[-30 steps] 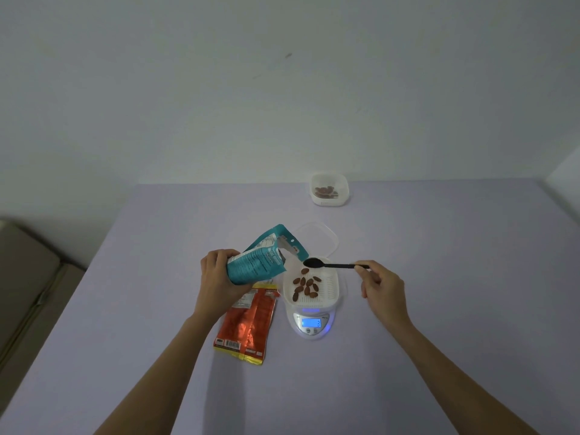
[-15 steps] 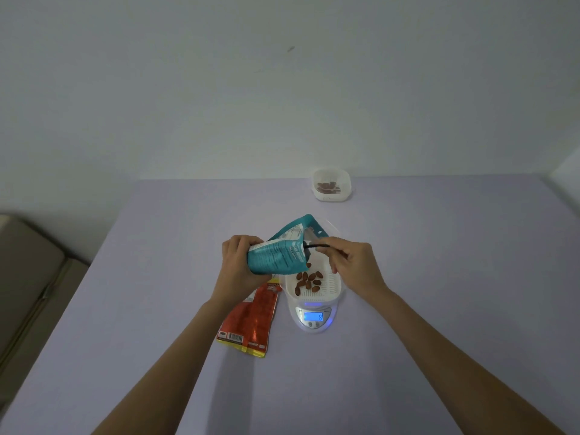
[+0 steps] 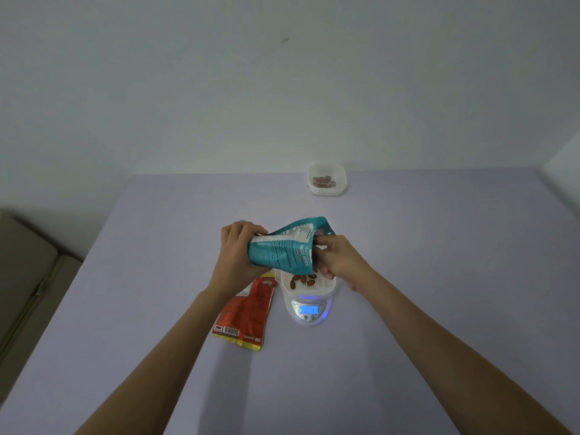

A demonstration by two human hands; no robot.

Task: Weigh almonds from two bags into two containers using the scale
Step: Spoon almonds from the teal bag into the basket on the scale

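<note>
My left hand (image 3: 237,255) grips a teal almond bag (image 3: 282,248), tipped on its side with its mouth toward the right. My right hand (image 3: 337,257) is at the bag's mouth with its fingers curled; the black spoon it held a moment ago is hidden inside the bag. Below them a white container (image 3: 326,285) with several almonds (image 3: 303,280) sits on the white scale (image 3: 309,310), whose blue display is lit. A red almond bag (image 3: 246,312) lies flat left of the scale. A second white container (image 3: 327,179) with almonds stands at the table's far edge.
The lilac table (image 3: 408,309) runs to the wall at the back. A clear lid is mostly hidden behind the teal bag. A beige piece of furniture (image 3: 25,287) stands left of the table.
My right hand moved left from beside the container and pushed the black spoon into the teal bag's mouth. My left hand raised the bag and tipped it flatter over the container.
</note>
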